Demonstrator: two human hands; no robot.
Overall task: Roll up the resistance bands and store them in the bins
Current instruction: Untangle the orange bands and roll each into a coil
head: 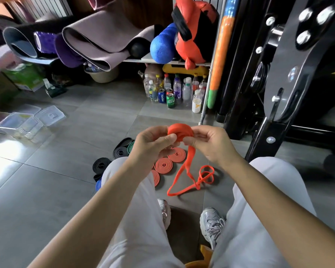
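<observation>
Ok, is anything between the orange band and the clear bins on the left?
Nothing visible. Bare floor lies between the orange band and the clear bins; rolled black bands sit lower, off that line.

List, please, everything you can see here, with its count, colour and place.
Band being rolled: one, orange, held up, tail on the floor.
Rolled bands: three, orange, floor beneath it.
Black rolls: several, black, floor left of the orange ones.
Green roll: one, green, among the black rolls.
Blue roll: one, blue, nearest of the dark pile.
Bins: several, clear, floor far left.
Bottles and cans: many, mixed, under the shelf.
Mats: several, grey and purple, on the shelf.
Shoes: two, grey, bottom of view.
Left hand: one, grips the roll.
Right hand: one, pinches the band below the roll.
</observation>
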